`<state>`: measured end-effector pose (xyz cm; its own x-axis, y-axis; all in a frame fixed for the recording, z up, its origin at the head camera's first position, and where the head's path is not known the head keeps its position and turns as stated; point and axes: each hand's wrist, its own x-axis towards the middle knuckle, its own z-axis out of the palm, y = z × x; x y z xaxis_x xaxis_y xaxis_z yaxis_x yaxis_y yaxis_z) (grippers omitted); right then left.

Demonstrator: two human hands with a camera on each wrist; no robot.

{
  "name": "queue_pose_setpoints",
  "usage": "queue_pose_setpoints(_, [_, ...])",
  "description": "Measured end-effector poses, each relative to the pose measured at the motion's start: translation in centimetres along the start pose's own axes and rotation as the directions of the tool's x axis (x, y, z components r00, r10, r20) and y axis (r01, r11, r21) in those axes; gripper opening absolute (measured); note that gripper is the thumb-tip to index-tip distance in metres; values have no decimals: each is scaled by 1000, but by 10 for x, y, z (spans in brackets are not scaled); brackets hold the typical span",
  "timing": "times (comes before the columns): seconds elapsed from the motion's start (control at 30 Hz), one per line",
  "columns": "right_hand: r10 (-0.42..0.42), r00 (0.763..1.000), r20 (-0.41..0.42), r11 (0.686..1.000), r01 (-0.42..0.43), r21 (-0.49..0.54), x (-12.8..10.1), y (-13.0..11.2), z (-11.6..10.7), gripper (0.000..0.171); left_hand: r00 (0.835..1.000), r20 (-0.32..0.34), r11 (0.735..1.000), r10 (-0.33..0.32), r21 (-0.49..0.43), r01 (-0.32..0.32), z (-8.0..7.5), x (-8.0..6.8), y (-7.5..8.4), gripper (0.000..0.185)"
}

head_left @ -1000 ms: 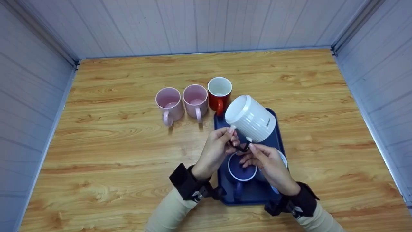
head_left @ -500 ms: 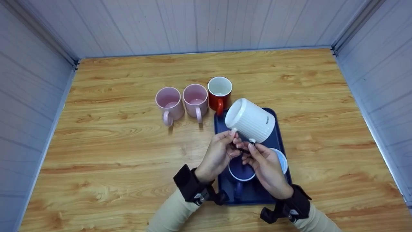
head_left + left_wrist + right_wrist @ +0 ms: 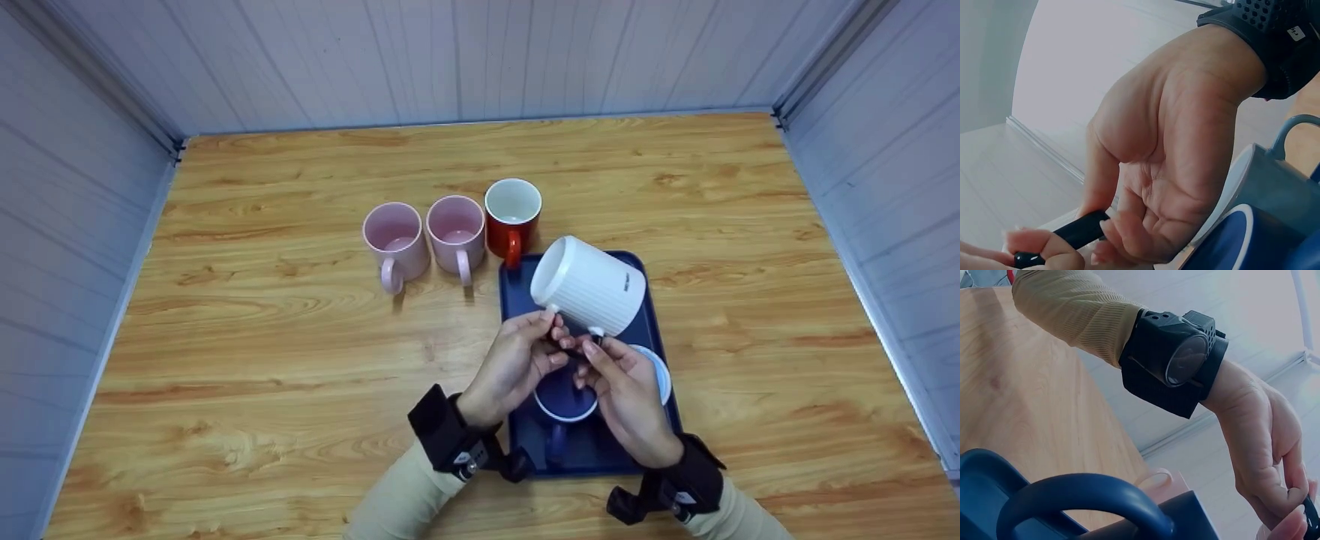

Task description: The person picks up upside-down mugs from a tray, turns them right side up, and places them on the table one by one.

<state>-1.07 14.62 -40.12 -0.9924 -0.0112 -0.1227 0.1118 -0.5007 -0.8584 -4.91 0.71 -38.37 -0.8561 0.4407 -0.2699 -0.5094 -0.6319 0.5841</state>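
while both hands meet above the tray (image 3: 517, 300), the left hand (image 3: 514, 364) and right hand (image 3: 626, 390) each pinch the black handle (image 3: 1075, 230) of the white mug (image 3: 589, 285), fingers curled round it. that mug hangs tilted in the air, mouth facing left, over the tray's far half. just below the hands a blue mug (image 3: 562, 401) stands on the tray, with a pale blue one (image 3: 660, 371) touching it on the right, mostly hidden. beyond the tray a red mug (image 3: 512, 217) and two pink mugs (image 3: 424, 236) stand in a row on the wooden surface (image 3: 262, 322).
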Motion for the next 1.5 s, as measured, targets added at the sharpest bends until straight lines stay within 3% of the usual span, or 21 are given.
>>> queue_pose_setpoints(0.17, [-27,999,-24,1000,27,-6,-2,-4,-1,10,1000,3,996,-17,83,17,-1,-1,0,27])
queue_pose_setpoints(0.33, [-78,997,15,997,78,16,-4,-9,-3,10,1000,-2,981,-11,192,11,-2,-1,0,24])
queue_pose_setpoints(0.57, [-138,987,76,990,138,5,-5,-17,-7,8,999,-31,946,13,324,-2,-2,-1,0,23])
queue_pose_setpoints(0.77, [-177,980,94,983,180,-27,-6,-23,-9,7,999,-1,897,43,440,-38,-1,0,2,28])
queue_pose_setpoints(1.0, [-213,973,87,968,222,-120,-5,-31,-11,9,994,60,809,88,578,-106,-2,0,5,31])
queue_pose_setpoints(1.1, [-224,972,71,965,232,-120,-3,-34,-12,9,987,81,763,139,627,-159,-3,-1,7,29])
queue_pose_setpoints(1.17, [-232,971,62,964,237,-116,-2,-36,-13,9,978,96,709,184,676,-200,-6,-1,9,29])
queue_pose_setpoints(1.3, [-244,969,47,959,248,-134,1,-41,-16,8,955,102,560,279,791,-248,-16,-4,14,34])
queue_pose_setpoints(1.37, [-247,968,37,956,250,-151,3,-44,-17,8,944,89,501,318,830,-247,-23,-5,17,35])
queue_pose_setpoints(1.43, [-248,968,25,952,249,-176,5,-47,-19,8,931,80,467,357,848,-252,-30,-6,19,35])
queue_pose_setpoints(1.5, [-249,969,9,947,245,-208,7,-50,-20,9,922,65,454,382,855,-249,-37,-7,21,34])
